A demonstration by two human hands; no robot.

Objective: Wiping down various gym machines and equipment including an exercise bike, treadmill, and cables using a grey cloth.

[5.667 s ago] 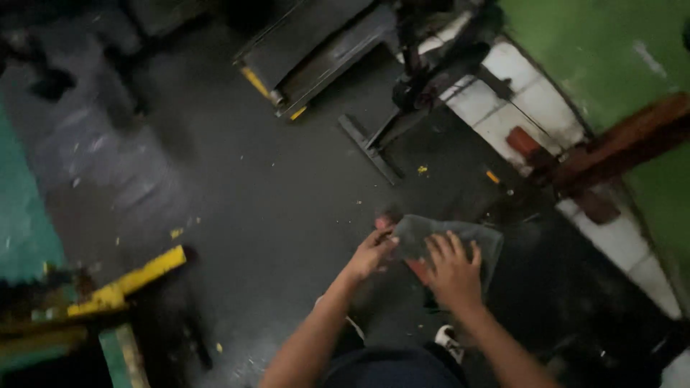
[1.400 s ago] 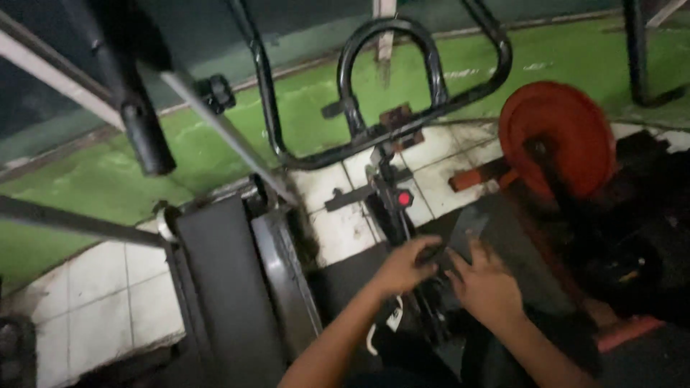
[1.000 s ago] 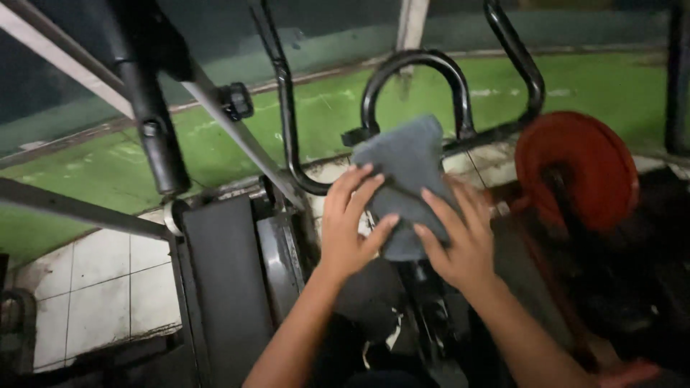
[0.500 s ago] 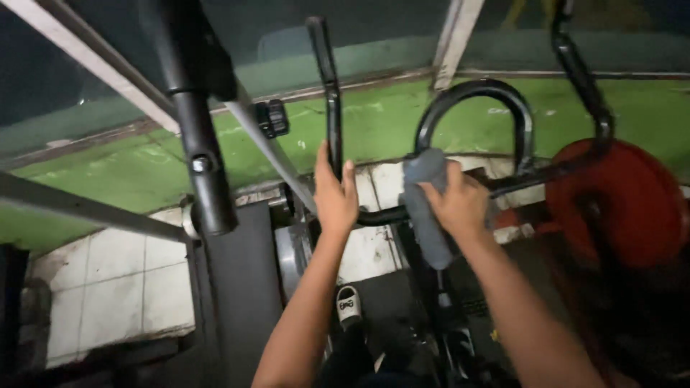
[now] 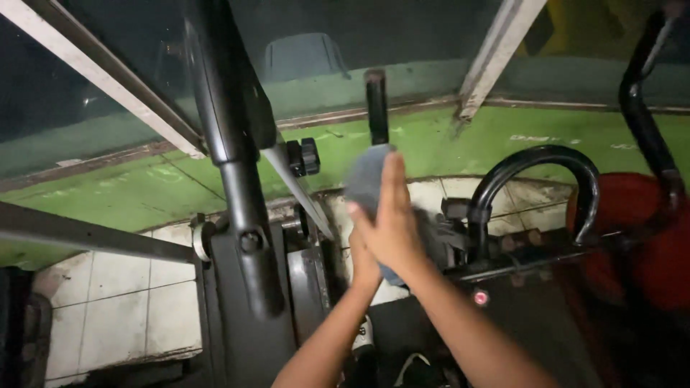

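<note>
Cloth: grey fabric, soft, matt
Bar: black, matt
Loop handle: black metal, glossy
Floor tiles: white, smooth, grimy

The hands press a grey cloth around an upright black bar, hemmed in closely. To the left stands a thick black post with a knob jutting toward the bar — only a narrow gap between. To the right, a looped black handle blocks the way. Above the bar — open room against the green floor.
</note>
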